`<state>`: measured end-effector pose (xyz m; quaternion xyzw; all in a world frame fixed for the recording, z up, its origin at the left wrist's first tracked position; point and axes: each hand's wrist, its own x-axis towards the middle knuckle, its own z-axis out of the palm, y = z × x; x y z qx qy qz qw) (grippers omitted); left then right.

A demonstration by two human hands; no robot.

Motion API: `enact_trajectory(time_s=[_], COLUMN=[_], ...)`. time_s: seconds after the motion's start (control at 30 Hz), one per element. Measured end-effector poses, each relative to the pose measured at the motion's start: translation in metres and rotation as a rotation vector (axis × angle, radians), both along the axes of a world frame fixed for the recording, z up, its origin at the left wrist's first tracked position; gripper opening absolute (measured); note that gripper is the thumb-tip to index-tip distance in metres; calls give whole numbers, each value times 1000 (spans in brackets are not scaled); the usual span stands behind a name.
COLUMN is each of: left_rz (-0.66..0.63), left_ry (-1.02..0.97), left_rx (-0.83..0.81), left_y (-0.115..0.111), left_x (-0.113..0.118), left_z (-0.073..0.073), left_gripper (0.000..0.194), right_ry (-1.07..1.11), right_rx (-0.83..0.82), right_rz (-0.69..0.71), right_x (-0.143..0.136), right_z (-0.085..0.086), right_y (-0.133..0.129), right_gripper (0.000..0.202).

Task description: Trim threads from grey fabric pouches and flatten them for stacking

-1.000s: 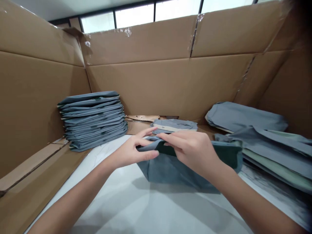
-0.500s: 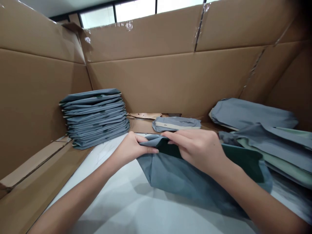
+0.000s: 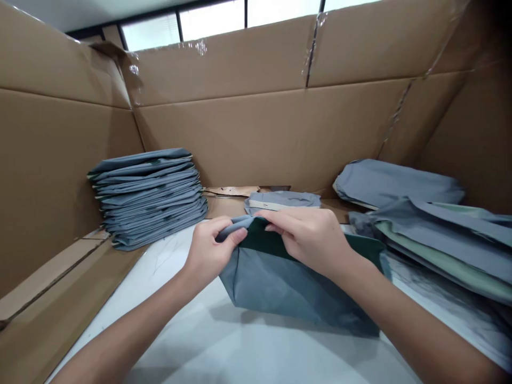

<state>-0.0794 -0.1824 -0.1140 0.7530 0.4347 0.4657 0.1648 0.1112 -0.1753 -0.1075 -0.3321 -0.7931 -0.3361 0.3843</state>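
Note:
Between my hands is a blue-grey fabric pouch [image 3: 280, 282] with a dark green inside, raised above the white tabletop. My left hand [image 3: 214, 242] is closed on its left top corner, thumb in front and fingers behind. My right hand [image 3: 310, 234] pinches the top edge a short way to the right of the left thumb. The pouch's mouth gapes below my right hand, and the right forearm covers part of its right end. What lies inside the pouch cannot be made out.
A tall stack of folded blue-grey fabric pieces [image 3: 150, 200] stands at the left. Behind my hands lies a grey piece with a pale zipper [image 3: 284, 200]. More grey and pale green fabric [image 3: 440, 240] is piled at the right. Cardboard walls [image 3: 240, 128] surround the white table [image 3: 192, 341].
My left thumb and fingers have curled further over the pouch's corner. The pouch's right end has drawn in to the left, and the view has shifted slightly right.

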Motion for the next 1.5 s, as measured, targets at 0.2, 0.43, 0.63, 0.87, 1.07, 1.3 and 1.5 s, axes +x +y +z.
enact_trajectory(time_s=[0.2,0.43,0.63,0.87,1.07,1.3,1.5], left_rz=[-109,-192,-168,-200,-148,-146,-224], left_ry=[-34,22,63,-69,-163,-512,-556], left_rx=[-15,116,55,-141,-393,-624,-1051], left_y=[2,0,-5,-3,16,49,77], left_x=[-2,2,6,4,5,-7,-28], left_z=[-2,-6,-11,-8,-13,-35,-68], left_gripper=[32,17,20,38,64,42,39], right_ry=[131,399,489,382,182,174,66], right_rx=[-312,-893,-1046,-705,-564,-873,-1122], right_rz=[29,193,251,23,-31,-472,-452], right_x=[2,0,6,3,-4,39,47], right_z=[6,26,28,15,-8,-7,-34], right_y=[-2,-11,-9,-8,13,47,88], right_gripper=[22,29,26,30,47,83,71])
